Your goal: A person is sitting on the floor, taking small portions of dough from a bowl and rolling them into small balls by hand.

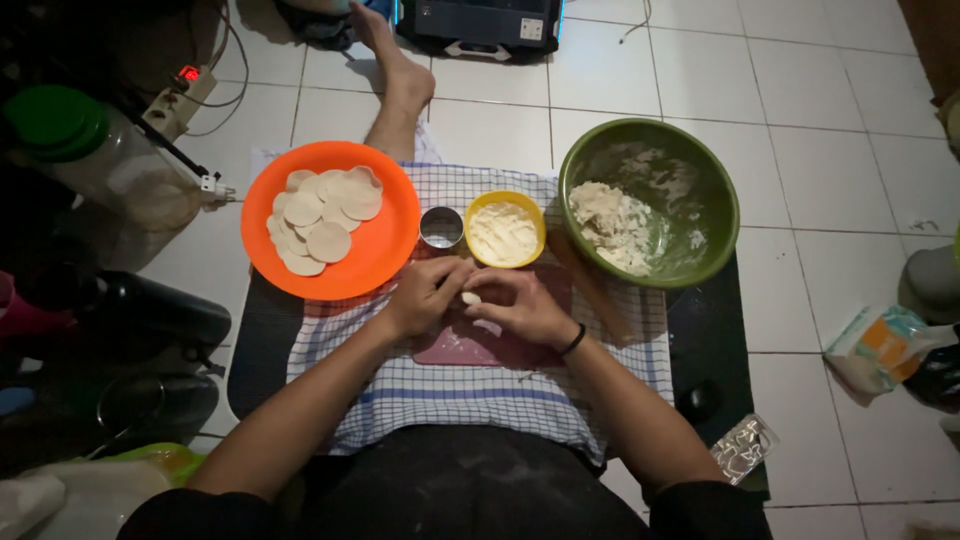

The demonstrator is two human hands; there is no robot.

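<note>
A person seated on a white tiled floor (pixel 820 90) works a small lump of pale dough (pixel 471 298) between both hands above a pinkish board (pixel 470 345), which lies on a blue-and-white checked cloth (pixel 440 395) spread across the lap. The left hand (pixel 425 292) curls its fingers together against the left side of the lump, while the right hand (pixel 522 305), a dark band at its wrist, closes its fingers on the lump from the right; the two hands meet around it.

Just beyond the hands, on the far edge of the cloth, stand a small round metal cutter (pixel 441 227) and, touching it on the right, a yellow bowl of flour (pixel 504 229). To the far left an orange plate (pixel 331 220) holds a pile of flat dough rounds (pixel 318 218). To the far right a large green bowl (pixel 650 202) holds a mass of rough dough, and a wooden rolling pin (pixel 590 285) lies slanted beside it. The person's bare foot (pixel 395 55) stretches out on the tiles beyond the plate. A clear plastic jar with a green lid (pixel 95 150) sits at the far left.
</note>
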